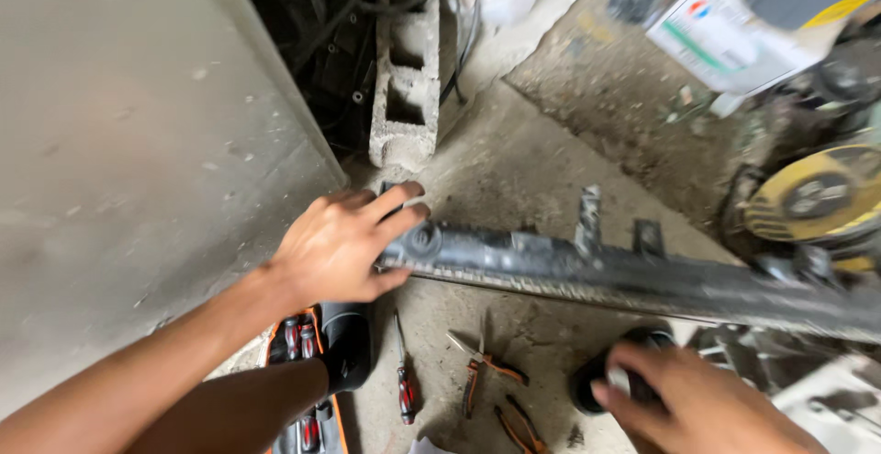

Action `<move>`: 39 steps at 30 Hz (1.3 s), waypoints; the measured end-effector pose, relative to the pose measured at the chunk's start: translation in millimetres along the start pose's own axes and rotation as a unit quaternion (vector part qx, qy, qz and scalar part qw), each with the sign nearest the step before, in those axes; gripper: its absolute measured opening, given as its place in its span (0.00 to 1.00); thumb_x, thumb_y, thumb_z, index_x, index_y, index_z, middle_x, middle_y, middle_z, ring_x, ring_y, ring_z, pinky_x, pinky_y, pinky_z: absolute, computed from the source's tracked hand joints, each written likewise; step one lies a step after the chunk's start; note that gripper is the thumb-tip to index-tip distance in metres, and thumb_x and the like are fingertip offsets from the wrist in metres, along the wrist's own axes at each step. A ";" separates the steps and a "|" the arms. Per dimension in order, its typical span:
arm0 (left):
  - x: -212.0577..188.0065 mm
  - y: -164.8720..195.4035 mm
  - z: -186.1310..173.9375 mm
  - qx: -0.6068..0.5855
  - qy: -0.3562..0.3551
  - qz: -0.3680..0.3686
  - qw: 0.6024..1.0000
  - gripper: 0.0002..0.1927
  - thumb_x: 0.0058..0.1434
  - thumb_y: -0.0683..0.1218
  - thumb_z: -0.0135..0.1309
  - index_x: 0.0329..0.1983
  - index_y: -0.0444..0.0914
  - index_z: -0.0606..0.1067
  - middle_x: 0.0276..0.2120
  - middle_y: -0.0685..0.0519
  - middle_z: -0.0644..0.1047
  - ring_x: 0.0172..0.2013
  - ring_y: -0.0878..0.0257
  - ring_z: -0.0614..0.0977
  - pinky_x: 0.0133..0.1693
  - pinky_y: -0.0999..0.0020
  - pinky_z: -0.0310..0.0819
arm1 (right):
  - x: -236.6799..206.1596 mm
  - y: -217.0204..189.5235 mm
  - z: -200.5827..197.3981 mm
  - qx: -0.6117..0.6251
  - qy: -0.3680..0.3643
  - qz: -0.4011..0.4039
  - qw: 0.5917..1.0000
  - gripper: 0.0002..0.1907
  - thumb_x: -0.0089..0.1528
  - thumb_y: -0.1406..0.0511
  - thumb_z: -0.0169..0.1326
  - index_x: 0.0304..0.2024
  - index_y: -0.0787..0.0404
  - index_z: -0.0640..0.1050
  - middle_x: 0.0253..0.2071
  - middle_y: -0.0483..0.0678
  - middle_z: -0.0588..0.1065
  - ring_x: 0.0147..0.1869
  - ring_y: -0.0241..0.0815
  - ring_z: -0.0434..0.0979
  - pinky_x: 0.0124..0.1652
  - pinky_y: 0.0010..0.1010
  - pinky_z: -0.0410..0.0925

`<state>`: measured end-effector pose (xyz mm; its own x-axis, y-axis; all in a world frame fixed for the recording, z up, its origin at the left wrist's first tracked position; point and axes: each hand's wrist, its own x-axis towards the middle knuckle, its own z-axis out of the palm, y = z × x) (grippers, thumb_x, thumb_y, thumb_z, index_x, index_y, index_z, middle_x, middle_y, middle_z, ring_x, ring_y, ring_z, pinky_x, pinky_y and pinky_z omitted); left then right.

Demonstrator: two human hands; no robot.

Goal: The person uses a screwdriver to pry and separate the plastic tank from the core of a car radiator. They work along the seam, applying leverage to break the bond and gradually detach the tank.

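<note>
Filling the upper left of the frame, a grey concrete wall [138, 142] is seen, with a hollow concrete block [405, 87] stood against it at top centre. Across the middle, from centre to the right edge, a long black radiator [624, 275] is laid over the dusty floor [541, 160]. Its left end is gripped by the left hand [335, 247], fingers curled over the top. At the lower right, a round black cap [601, 381] is clasped by the right hand [697, 403], fingers closed around it. Pliers [482, 367] and a red-handled screwdriver [404, 381] are laid at lower centre, beside an orange tool case [303, 390].
</note>
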<state>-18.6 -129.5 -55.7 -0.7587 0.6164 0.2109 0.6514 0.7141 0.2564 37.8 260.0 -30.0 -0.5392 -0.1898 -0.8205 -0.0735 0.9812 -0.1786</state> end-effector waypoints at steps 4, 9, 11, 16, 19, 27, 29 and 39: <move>-3.2 8.2 -18.8 0.009 -0.065 -0.039 0.997 0.29 0.50 0.54 0.65 0.53 0.42 0.69 0.55 0.53 0.71 0.36 0.48 0.82 0.35 0.51 0.78 | -42.7 -38.4 1.2 0.225 0.224 -0.216 0.923 0.14 0.62 0.57 0.56 0.30 0.60 0.77 0.21 0.48 0.74 0.25 0.42 0.72 0.28 0.33 0.67; -3.2 20.8 -31.0 0.029 -0.100 -0.052 0.993 0.31 0.53 0.58 0.64 0.54 0.40 0.68 0.53 0.50 0.72 0.41 0.45 0.82 0.42 0.47 0.77 | -62.2 -94.2 -9.9 0.464 0.220 -0.461 0.724 0.24 0.71 0.59 0.45 0.22 0.65 0.69 0.20 0.49 0.68 0.24 0.39 0.66 0.28 0.30 0.59; -2.1 23.8 -32.4 0.045 -0.103 -0.053 0.992 0.35 0.53 0.62 0.65 0.54 0.37 0.68 0.53 0.48 0.72 0.43 0.43 0.82 0.43 0.46 0.76 | -57.3 -124.2 -17.9 0.490 0.269 -0.522 0.644 0.23 0.70 0.59 0.43 0.22 0.66 0.68 0.17 0.49 0.65 0.20 0.37 0.62 0.23 0.31 0.56; -7.7 20.4 -31.4 0.042 -0.046 -0.008 0.998 0.42 0.48 0.67 0.64 0.56 0.36 0.67 0.58 0.43 0.70 0.41 0.40 0.81 0.42 0.45 0.76 | -33.1 -190.6 -33.8 0.514 0.347 -0.596 0.509 0.23 0.71 0.59 0.41 0.23 0.64 0.64 0.17 0.49 0.61 0.18 0.37 0.57 0.22 0.32 0.55; -10.3 18.2 -28.4 0.055 -0.045 -0.006 0.997 0.42 0.50 0.69 0.62 0.56 0.37 0.68 0.57 0.43 0.71 0.40 0.40 0.82 0.41 0.45 0.76 | -17.0 -212.1 -33.3 0.511 0.390 -0.594 0.483 0.22 0.69 0.61 0.40 0.22 0.65 0.64 0.17 0.50 0.61 0.18 0.37 0.56 0.21 0.31 0.54; -6.8 16.8 -24.8 0.055 -0.060 -0.018 0.996 0.39 0.54 0.70 0.59 0.55 0.37 0.68 0.53 0.44 0.73 0.37 0.42 0.83 0.39 0.46 0.77 | 5.8 -220.1 -22.6 0.503 0.434 -0.567 0.487 0.21 0.70 0.63 0.40 0.23 0.67 0.65 0.18 0.50 0.63 0.19 0.36 0.59 0.22 0.29 0.55; -6.0 16.7 -23.1 0.057 -0.055 -0.016 0.997 0.39 0.54 0.71 0.58 0.54 0.37 0.69 0.52 0.44 0.74 0.37 0.42 0.82 0.38 0.45 0.77 | 8.7 -221.5 -19.9 0.488 0.452 -0.568 0.484 0.22 0.71 0.62 0.40 0.23 0.66 0.65 0.19 0.48 0.64 0.20 0.36 0.60 0.23 0.29 0.56; 0.8 9.4 -7.8 0.110 -0.087 -0.009 0.990 0.26 0.57 0.58 0.51 0.52 0.36 0.69 0.53 0.42 0.74 0.30 0.45 0.84 0.31 0.48 0.79 | 3.8 -245.2 15.2 0.269 0.647 -0.537 0.470 0.23 0.73 0.58 0.45 0.26 0.64 0.69 0.22 0.47 0.68 0.22 0.37 0.69 0.26 0.28 0.61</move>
<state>-13.2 -124.9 -45.8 -0.7694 0.6377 0.0368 0.6388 0.7681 0.0435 66.5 18.2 2.5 -0.5168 -0.0430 0.8550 -0.8517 0.1274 -0.5083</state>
